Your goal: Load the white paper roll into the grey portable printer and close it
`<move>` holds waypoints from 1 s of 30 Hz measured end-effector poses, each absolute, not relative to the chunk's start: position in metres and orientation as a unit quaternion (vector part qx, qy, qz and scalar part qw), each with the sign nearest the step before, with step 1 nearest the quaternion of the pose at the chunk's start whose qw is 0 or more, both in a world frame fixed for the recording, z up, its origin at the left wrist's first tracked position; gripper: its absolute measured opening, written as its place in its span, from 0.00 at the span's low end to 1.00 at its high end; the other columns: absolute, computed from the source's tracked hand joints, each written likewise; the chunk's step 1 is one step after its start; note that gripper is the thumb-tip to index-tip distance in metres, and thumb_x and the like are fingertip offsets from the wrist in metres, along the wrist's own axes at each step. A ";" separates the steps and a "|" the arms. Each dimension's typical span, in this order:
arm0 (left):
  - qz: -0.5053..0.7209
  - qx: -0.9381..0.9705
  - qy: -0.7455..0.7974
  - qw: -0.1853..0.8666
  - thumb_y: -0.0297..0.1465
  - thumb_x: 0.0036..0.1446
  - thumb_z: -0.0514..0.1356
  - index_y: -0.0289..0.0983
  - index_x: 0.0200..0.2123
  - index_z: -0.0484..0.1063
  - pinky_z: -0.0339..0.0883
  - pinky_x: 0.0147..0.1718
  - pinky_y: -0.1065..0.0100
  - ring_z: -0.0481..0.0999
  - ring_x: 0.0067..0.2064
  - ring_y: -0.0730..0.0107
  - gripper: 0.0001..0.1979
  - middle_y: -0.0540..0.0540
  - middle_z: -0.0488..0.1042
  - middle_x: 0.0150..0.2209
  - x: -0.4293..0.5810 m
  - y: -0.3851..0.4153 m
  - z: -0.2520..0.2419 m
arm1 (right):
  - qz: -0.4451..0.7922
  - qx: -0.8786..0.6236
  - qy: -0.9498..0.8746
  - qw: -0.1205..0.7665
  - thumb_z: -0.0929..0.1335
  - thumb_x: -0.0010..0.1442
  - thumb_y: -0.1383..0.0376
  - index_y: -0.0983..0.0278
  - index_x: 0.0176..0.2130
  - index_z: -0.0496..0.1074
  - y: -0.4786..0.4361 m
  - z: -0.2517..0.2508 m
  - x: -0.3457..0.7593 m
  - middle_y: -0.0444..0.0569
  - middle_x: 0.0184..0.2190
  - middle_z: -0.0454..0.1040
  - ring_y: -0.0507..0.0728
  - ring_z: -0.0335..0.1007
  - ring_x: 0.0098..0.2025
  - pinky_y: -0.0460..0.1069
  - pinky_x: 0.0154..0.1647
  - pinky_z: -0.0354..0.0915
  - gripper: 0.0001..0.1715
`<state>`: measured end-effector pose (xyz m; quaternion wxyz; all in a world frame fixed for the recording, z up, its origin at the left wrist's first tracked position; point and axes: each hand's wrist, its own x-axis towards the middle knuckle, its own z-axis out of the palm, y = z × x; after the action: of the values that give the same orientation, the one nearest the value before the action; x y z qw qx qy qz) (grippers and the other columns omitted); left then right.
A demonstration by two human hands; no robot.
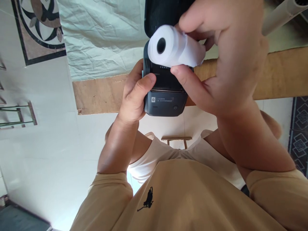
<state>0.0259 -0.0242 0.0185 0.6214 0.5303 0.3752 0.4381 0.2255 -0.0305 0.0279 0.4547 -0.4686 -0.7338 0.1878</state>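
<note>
A small dark portable label printer (161, 106) is gripped by my left hand (137, 91), with the thumb over its left edge. Its black lid (160, 16) stands swung up at the far side. Between the thumb and fingers of my right hand (221, 61) is a white paper roll (178, 48), its hollow core facing left. The roll is above the printer's paper bay and hides part of it. Whether the roll touches the bay I cannot tell.
A pale green cloth (103, 35) covers the table, whose bare wooden edge (101, 93) runs across in front of me. At the upper right lies a pale tube (284, 16). A stool (19, 115) stands on the tiled floor at left.
</note>
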 end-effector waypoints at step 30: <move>0.432 0.485 0.358 0.670 0.46 0.54 0.69 0.46 0.44 0.76 0.68 0.45 0.60 0.73 0.43 0.57 0.17 0.46 0.73 0.39 0.028 -0.022 0.024 | 0.029 -0.452 -0.784 0.425 0.66 0.64 0.62 0.56 0.31 0.76 -0.047 0.036 0.202 0.41 0.31 0.79 0.56 0.74 0.39 0.54 0.40 0.66 0.11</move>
<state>0.0276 -0.0221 0.0236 0.6703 0.4851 0.3582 0.4325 0.2019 -0.0470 0.0363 0.4255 -0.4517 -0.7837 0.0292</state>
